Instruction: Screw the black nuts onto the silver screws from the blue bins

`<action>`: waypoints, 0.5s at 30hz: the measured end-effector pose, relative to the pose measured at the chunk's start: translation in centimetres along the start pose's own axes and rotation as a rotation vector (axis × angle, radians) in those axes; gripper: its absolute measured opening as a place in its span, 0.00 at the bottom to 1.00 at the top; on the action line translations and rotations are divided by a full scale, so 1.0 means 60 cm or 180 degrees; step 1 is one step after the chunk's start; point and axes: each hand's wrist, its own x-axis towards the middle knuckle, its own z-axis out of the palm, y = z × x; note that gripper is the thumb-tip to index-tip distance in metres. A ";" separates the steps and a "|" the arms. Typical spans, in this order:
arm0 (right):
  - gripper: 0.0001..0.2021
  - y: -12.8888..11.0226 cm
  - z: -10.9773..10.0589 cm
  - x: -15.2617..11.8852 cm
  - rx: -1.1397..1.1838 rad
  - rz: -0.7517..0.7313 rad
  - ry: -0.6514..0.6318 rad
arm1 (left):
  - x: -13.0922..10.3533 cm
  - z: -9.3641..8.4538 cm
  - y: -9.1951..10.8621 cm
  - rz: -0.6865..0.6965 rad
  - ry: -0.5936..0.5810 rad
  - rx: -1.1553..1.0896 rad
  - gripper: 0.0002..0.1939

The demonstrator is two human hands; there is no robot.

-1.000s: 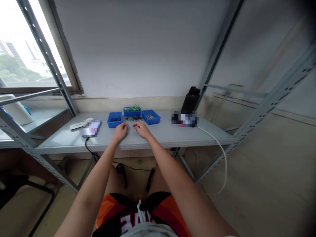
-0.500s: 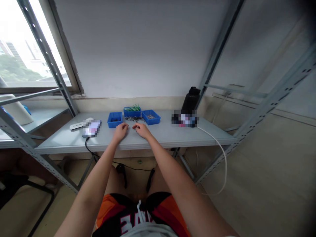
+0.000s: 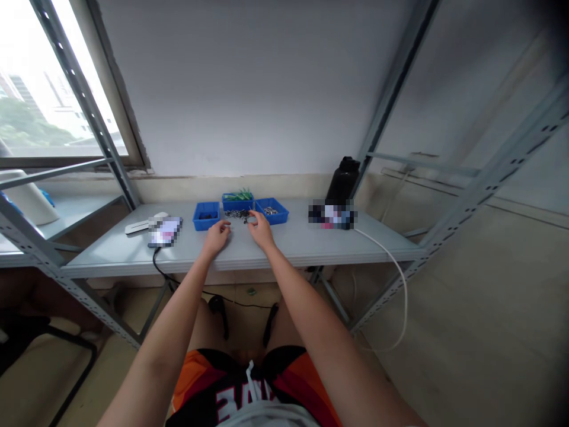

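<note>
My left hand (image 3: 217,238) rests at the front of the shelf, before the left blue bin (image 3: 207,224). Its fingers are curled together, and anything between them is too small to make out. Beside the right blue bin (image 3: 278,217), my right hand (image 3: 261,231) reaches over the edge of a pile of small dark pieces (image 3: 235,214), its thumb and forefinger apart. Dark parts lie in the left bin, and small shiny metal parts (image 3: 269,210) in the right one. A rear blue bin (image 3: 237,205) holds green strips (image 3: 240,194).
A black bottle (image 3: 343,181) stands at the back right, behind a blurred-out object (image 3: 332,216) with a white cable (image 3: 402,279). To the left lie a phone (image 3: 166,231) on a black cable and a white device (image 3: 137,227). Metal uprights frame the shelf (image 3: 302,249).
My right hand has moved forward and right, from the shelf front to the pile's edge by the right bin, and its fingers have spread. My left hand has barely moved.
</note>
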 end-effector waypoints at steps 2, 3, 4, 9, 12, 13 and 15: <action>0.27 0.007 0.002 0.002 -0.0016 0.0094 0.0139 | -0.001 -0.001 0.001 -0.0008 -0.0003 0.0023 0.19; 0.28 0.011 0.003 0.004 -0.0029 0.0149 0.0193 | -0.001 -0.001 0.002 -0.0012 0.0003 0.0031 0.19; 0.29 0.016 0.004 0.005 -0.0046 0.0204 0.0235 | -0.001 -0.001 0.002 -0.0014 0.0007 0.0034 0.19; 0.31 0.031 0.005 0.010 -0.0081 0.0533 0.0412 | -0.001 -0.001 0.001 -0.0025 -0.0007 0.0030 0.19; 0.32 0.032 0.003 0.011 -0.0074 0.0701 0.0443 | -0.001 -0.002 0.001 -0.0016 -0.0035 0.0034 0.19; 0.32 0.031 0.003 0.011 -0.0083 0.0730 0.0434 | -0.001 -0.002 0.001 -0.0021 -0.0040 0.0032 0.19; 0.32 0.031 0.002 0.012 -0.0097 0.0755 0.0415 | -0.001 -0.002 0.001 -0.0037 -0.0035 0.0028 0.18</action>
